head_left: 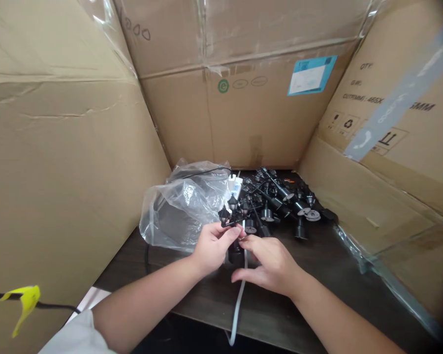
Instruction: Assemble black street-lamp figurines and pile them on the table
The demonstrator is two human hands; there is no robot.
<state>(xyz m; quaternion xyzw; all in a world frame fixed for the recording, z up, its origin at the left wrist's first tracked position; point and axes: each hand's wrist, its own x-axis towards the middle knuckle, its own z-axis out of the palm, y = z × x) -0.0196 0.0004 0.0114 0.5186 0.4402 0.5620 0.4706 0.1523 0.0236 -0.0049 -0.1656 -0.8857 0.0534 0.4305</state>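
A small black model street lamp (233, 216) with several lantern heads is held upright in front of me. My left hand (216, 246) grips it just below the lanterns, thumb and fingers pinched around the post. My right hand (269, 263) is beside the lower post, its index fingertip near the left thumb and its own thumb apart below. The dark round base (236, 255) shows between my hands. Whether the right fingertips hold anything small is hidden. More black model lamps (276, 196) lie in a heap behind my right hand, several with round disc bottoms showing.
A clear plastic bag (180, 211) lies left of the heap. A white power strip (234, 187) with a plug stands behind the lamp; its white cable (238, 305) runs over the table's front edge. Cardboard boxes (243, 123) wall the dark table (317, 275) at the back and sides.
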